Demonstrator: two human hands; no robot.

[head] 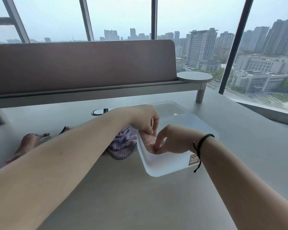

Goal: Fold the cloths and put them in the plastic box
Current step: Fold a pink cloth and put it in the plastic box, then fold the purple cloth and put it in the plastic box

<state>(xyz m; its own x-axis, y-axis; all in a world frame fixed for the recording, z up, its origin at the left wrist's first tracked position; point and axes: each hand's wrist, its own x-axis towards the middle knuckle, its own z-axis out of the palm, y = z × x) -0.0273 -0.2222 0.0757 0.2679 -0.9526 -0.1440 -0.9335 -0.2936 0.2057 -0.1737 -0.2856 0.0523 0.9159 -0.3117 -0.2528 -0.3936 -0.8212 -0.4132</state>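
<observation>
My bare left forearm [60, 165] crosses the lower left of the view, nearest the camera, and my right forearm [249, 178] enters from the lower right, a black cord bracelet [200, 147] at its wrist. Both reach to the translucent white rectangular plastic box [158, 165], which sits on the grey table [123, 196] near its middle, a brown label [194, 159] on its near wall. Inside the box lies a folded pink waffle-weave cloth [147, 141]. My left hand [145, 119] comes down over the far-left rim, fingers drawn together and pinching the cloth's upper edge. My right hand [170, 141] is inside the box, fingertips [156, 147] bunched and pressing on the cloth's near part. Just beside the box's left wall, touching it, a crumpled lilac waffle-weave cloth with a dark checked border [123, 145] rests on the table. Farther toward the table's left edge lies a rumpled pink cloth with a dark patterned trim [29, 141]. Beyond the box, toward the table's far edge, lies a clear plastic lid [170, 107], and left of it a dark oval opening [99, 112] in the tabletop. Behind the table stands a mauve upholstered bench [83, 67] with a round grey side shelf [194, 76].
</observation>
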